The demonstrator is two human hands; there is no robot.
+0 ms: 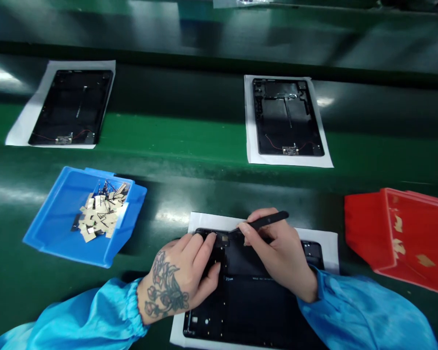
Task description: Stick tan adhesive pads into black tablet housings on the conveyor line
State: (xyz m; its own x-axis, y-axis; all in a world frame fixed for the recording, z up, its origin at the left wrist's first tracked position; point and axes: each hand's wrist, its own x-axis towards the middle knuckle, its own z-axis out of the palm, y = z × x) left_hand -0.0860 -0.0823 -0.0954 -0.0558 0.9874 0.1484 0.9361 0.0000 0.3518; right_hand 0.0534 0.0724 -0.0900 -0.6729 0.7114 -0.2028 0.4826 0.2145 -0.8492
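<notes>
A black device housing (255, 306) lies on a white sheet (330, 248) directly in front of me. My left hand (182, 274) rests at its upper left corner, fingers spread and fingertips touching the edge, holding nothing. Black tweezers (268, 220) are pinched in my right hand (281, 253) above the housing's top edge. Their tip points left, near a small square part close to my left fingertips. Whether the tip holds anything is too small to tell.
A blue bin (58, 218) of small cream and black pieces stands at left, a red bin (365, 228) with a few scraps at right. Two more black housings (71, 104) (299, 126) lie on white sheets across the green surface (175, 136).
</notes>
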